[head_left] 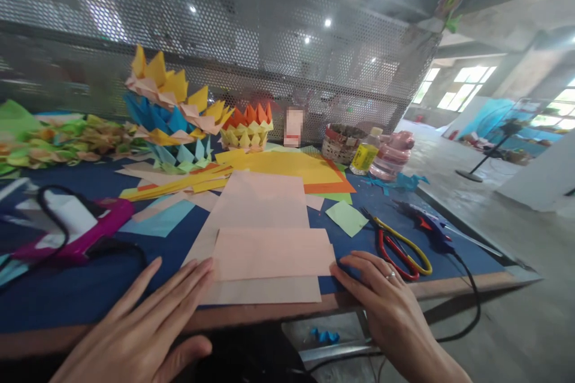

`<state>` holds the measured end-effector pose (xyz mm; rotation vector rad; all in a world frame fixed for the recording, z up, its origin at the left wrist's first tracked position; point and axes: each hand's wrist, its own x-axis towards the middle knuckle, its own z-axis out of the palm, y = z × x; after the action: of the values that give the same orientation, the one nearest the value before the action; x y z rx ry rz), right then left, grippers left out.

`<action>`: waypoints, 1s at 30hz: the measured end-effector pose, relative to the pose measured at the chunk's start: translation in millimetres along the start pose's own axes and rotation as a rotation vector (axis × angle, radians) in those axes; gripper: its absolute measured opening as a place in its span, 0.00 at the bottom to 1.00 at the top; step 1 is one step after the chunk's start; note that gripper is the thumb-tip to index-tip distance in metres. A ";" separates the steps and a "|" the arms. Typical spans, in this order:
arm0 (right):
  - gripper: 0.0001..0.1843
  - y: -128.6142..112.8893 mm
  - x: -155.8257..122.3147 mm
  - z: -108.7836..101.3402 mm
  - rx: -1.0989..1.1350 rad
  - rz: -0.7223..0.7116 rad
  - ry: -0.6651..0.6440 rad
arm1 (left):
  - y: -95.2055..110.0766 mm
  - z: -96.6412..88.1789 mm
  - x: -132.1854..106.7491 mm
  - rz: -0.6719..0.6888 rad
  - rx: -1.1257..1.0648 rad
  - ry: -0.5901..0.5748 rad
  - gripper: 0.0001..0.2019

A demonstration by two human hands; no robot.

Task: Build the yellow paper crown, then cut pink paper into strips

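While left edge is touched by flat left hand (153, 308), fingers extended, nothing grasped, apparently folded pale-pink rectangular paper (272, 253) is laid atop larger beige-pink sheet (269, 200); right edge is touched by right hand (381, 287), fingers loosely bent, unclenched. Fold could be skewed by uneven pushing.

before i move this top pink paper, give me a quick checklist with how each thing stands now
1. Left hand grip at the left edge of the top pink paper: ok.
2. Right hand grip at its right edge: ok.
3. Right edge even: not ok, a step shows.
4. Red-and-yellow-handled tool clear of it: ok, off to the right.
5. Magenta tool clear of it: ok, off to the left.
6. Underside flat: cannot tell, hidden.
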<state>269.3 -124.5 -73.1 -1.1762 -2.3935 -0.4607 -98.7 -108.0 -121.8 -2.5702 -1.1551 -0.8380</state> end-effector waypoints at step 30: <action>0.31 39.6 137.0 12.7 0.374 0.220 -0.716 | -38.6 4.6 198.7 -0.589 -0.844 0.100 0.09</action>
<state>223.4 -4.8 -9.4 -1.5748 -2.6811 0.5540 -19.2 43.7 -13.7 -2.7058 -1.8718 -1.9072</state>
